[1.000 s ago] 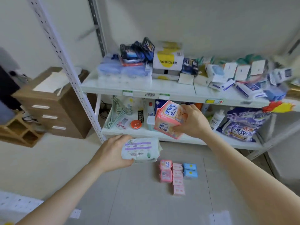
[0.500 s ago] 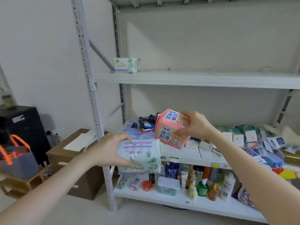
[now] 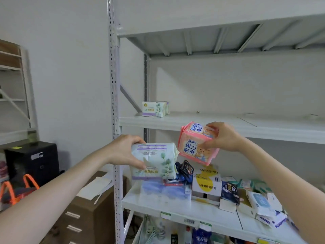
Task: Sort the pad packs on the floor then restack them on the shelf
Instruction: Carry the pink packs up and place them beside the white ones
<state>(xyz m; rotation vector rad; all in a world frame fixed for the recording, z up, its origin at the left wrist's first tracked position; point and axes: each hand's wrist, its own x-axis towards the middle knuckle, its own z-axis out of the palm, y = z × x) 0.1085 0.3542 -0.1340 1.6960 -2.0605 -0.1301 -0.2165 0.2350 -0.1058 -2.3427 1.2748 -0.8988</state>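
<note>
— What does the room look like from where you stand?

— Plain pale walls, with a grey metal rack (image 3: 114,103) against them. I'll place everything by its middle shelf (image 3: 219,125).

— Is anything on that shelf?

— One shelved pack (image 3: 153,109), white with green leaves, lying at the far left end near the back corner.

— And the person's hands?

— The left hand (image 3: 123,150) is in front of the shelf's left end, a little below its front edge. Its fingers lie over the top and the thumb is across the front, gripping a white leaf-print pack (image 3: 154,161) (same print as the one up on the shelf, as far as I can make out).

— And the right?

— The right hand (image 3: 223,136) is just in front of the shelf's edge. Its fingers and thumb are clamped on a pink pack (image 3: 197,143) with blue lettering, held tilted, with its top about level with the edge. The pink pack sits just right of the white one. I can't tell whether they touch.

— What's under the shelf?

— The lower board (image 3: 158,203) is crowded. There's a white box (image 3: 206,184) with a yellow patch, dark packets and blue wrapped bundles.

— And to the left of the shelf?

— Past the rack there's a brown drawer cabinet (image 3: 91,208), a black box (image 3: 31,161) and an orange-handled bag (image 3: 17,187).
</note>
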